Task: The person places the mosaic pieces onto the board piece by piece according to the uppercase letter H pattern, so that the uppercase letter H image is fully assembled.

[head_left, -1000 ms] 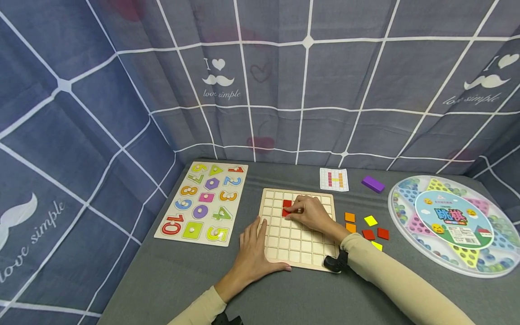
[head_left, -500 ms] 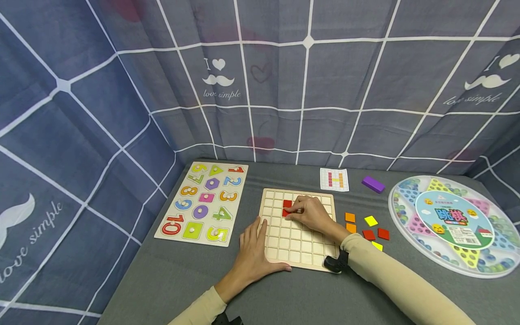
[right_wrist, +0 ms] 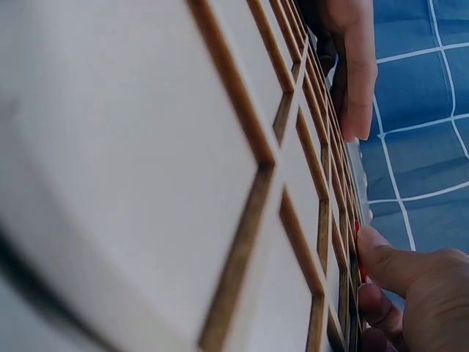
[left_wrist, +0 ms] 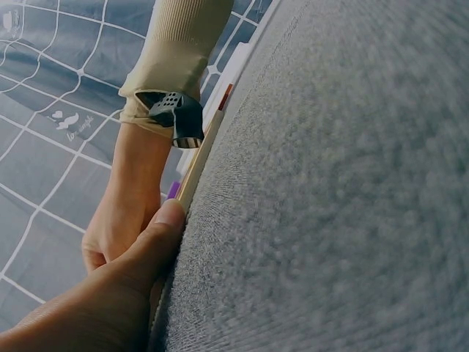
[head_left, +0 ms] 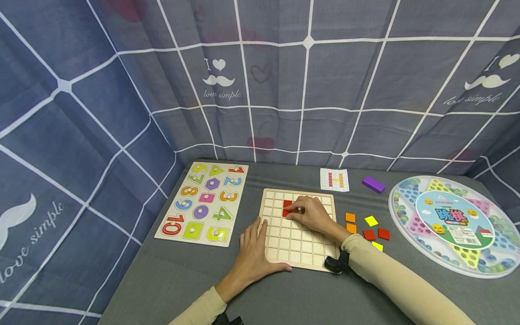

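**A:** ok so where's the main thing? Reading it as a dial centered on the board, 12 pointing away from the person.

**B:** The wooden grid board (head_left: 284,246) lies flat on the gray cloth (head_left: 296,298), front and center. Two red tiles sit touching toward its 11: the upper red tile (head_left: 287,203) and, just below at 6 from it, the lower red tile (head_left: 285,213).

**A:** And the hands?

**B:** Right hand (head_left: 313,214) comes in from 4, fingers curled, thumb and fingertips pinching the lower red tile. Can't tell if that one's fully seated in its cell, the fingers cover too much. There's a black wrist device (head_left: 337,263) over the board's 4 o'clock corner too.

**A:** Left one?

**B:** Left hand (head_left: 253,253) is at 8, fingers straight and not clenched on anything. Fingertips rest along the left edge, thumb stretched by the near edge.

**A:** What's around it?

**B:** Number puzzle (head_left: 210,221) between 9 and 10, pattern card (head_left: 334,180) at 1, purple block (head_left: 373,184) at 2. Around 3: orange tiles (head_left: 350,217) nearest the board, then yellow tiles (head_left: 371,220) and loose red tiles (head_left: 369,234), with a big round game board (head_left: 454,225) farther out.
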`<state>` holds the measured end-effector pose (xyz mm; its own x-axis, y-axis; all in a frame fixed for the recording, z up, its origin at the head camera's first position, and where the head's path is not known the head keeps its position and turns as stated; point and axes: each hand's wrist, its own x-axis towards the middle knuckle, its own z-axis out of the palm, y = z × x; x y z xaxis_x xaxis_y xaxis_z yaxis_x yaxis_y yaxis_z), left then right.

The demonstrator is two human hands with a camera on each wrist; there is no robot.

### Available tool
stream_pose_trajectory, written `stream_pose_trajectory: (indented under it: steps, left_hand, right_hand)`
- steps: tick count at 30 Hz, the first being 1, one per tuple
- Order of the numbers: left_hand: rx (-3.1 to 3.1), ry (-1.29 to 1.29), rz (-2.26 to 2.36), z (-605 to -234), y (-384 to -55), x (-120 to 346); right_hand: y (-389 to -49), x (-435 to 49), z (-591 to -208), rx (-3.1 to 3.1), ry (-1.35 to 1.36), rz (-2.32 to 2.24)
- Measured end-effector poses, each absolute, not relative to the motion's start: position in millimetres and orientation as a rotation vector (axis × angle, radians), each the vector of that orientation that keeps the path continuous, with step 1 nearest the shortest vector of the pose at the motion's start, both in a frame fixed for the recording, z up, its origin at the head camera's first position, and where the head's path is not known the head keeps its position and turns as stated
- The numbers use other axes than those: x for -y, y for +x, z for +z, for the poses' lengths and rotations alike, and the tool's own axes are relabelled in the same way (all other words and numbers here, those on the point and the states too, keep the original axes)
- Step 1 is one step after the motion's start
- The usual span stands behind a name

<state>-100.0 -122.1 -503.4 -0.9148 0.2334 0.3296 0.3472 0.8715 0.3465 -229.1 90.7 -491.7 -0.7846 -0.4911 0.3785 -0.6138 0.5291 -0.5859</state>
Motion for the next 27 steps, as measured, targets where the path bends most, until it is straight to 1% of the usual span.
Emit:
stream_pose_trajectory:
  steps: [12,18,22,27]
  left_hand:
    - [2.734,-0.458,-0.622,-503,-101,121]
    - [2.748,-0.445,-0.61,-504,-100,124]
    - [2.742,-0.449,-0.605,-504,-101,124]
    - [2.741,-0.462,-0.626,-504,-102,123]
  right_hand:
    - [-228,-92,-491,2.603,0.934,1.09]
    - [-226,-92,-481,2.644,0.955,1.188]
    - [-220,-109,-471,2.607,1.026,1.288]
    - [-209,-152,-466,2.548,1.033,1.303]
